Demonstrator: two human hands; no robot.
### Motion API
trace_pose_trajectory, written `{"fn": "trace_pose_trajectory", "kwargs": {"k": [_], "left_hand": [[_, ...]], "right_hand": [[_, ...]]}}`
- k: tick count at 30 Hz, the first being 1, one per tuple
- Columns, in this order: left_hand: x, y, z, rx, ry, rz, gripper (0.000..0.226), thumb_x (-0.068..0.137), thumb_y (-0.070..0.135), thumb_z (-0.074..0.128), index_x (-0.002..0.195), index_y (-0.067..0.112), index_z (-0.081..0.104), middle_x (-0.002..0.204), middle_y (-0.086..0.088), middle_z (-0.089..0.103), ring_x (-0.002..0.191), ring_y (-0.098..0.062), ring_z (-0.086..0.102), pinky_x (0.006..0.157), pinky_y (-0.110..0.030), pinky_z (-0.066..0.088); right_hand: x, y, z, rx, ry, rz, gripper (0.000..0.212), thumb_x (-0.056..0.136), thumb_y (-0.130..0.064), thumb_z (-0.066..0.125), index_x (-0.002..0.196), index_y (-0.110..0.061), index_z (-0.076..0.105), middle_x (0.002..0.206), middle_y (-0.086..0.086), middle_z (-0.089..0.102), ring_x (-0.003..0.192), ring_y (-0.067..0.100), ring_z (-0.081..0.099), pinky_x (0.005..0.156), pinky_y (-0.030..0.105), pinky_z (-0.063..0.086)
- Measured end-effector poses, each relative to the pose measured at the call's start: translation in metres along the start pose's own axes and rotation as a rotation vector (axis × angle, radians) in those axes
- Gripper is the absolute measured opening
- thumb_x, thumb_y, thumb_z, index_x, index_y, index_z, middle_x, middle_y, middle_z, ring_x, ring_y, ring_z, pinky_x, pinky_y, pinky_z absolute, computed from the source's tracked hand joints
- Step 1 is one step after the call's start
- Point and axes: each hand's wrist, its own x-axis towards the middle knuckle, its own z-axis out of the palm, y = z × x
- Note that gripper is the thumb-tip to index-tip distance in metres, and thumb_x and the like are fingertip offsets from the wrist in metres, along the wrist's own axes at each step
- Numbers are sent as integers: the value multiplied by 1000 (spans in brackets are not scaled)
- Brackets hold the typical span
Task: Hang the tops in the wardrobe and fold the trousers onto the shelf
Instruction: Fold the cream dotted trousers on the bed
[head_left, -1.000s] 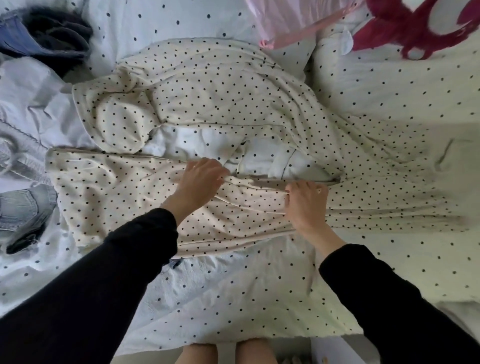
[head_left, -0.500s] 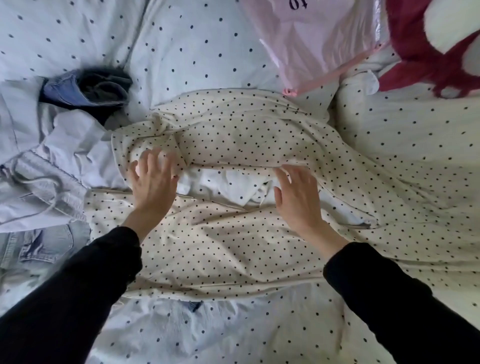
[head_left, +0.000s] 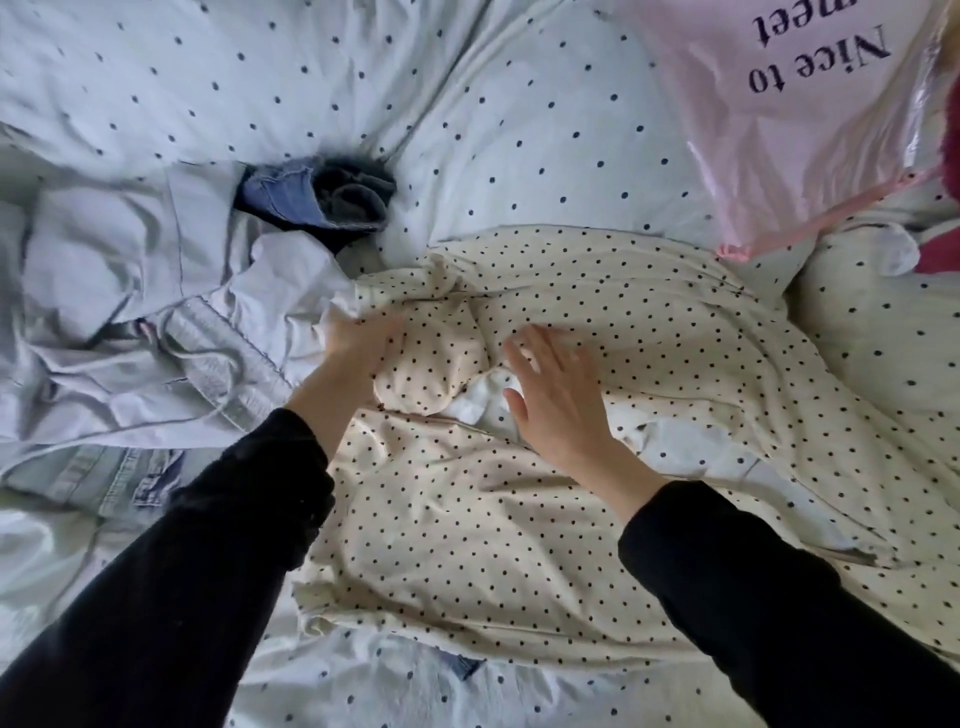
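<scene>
Beside pale lilac garment (head_left: 130, 332), left hand (head_left: 358, 340) curls round bunched edge of cream dotted trousers (head_left: 467, 519); right hand (head_left: 558, 400), fingers spread, presses cloth flat just right of grip, likely steadying for fold. Trousers lie on bed (head_left: 467, 130).

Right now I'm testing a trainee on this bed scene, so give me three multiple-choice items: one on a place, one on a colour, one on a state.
1. Where does the pink bag lie?
A. far right of the bed
B. near left
C. under the sleeves

2. What colour is the spotted garment under the hands?
A. red
B. cream with dark dots
C. plain black

3. How is the right hand?
A. fist
B. holding a hanger
C. flat, fingers spread

Answers: 1 A, it sits at the upper right corner. 2 B, dark dots cover the cream cloth. 3 C, it lies spread on the cloth, while the left hand grips a bunched edge.
</scene>
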Motion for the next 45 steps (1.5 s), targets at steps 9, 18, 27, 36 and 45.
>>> {"fn": "trace_pose_trajectory", "kwargs": {"k": [9,18,27,36,45], "left_hand": [[4,84,-68,198,236,499,24,87,20,60,66,27,48,74,-6,50,68,-18,43,55,-25,35],[32,55,-113,592,352,656,25,97,25,49,113,9,61,93,-14,68,80,-31,62,57,-26,43],[18,-31,-102,949,197,561,60,91,24,56,143,16,27,147,-19,28,135,-36,27,107,-56,27],[-67,-114,-32,1090,-124,741,64,96,21,44,150,29,10,158,-6,-10,144,-23,-13,115,-57,-3],[-193,-182,32,1097,-341,769,65,95,25,51,149,26,15,157,-14,-8,144,-32,-10,113,-54,-1]], "right_hand": [[20,-25,-28,73,-12,-53,51,92,-28,53,140,-14,41,147,16,37,136,33,37,102,56,37],[52,-65,-30,38,-101,-155,52,93,-34,51,140,-20,34,151,10,29,134,29,37,85,47,51],[-9,-55,-4,67,-146,-73,74,91,-24,54,152,-28,11,153,9,28,141,25,29,108,58,25],[-112,-12,25,3,-217,135,65,77,-24,73,137,-17,48,139,17,48,125,35,50,93,68,39],[-236,27,9,71,-253,407,56,95,-26,50,147,-20,31,155,12,22,143,32,22,108,66,12]]}}
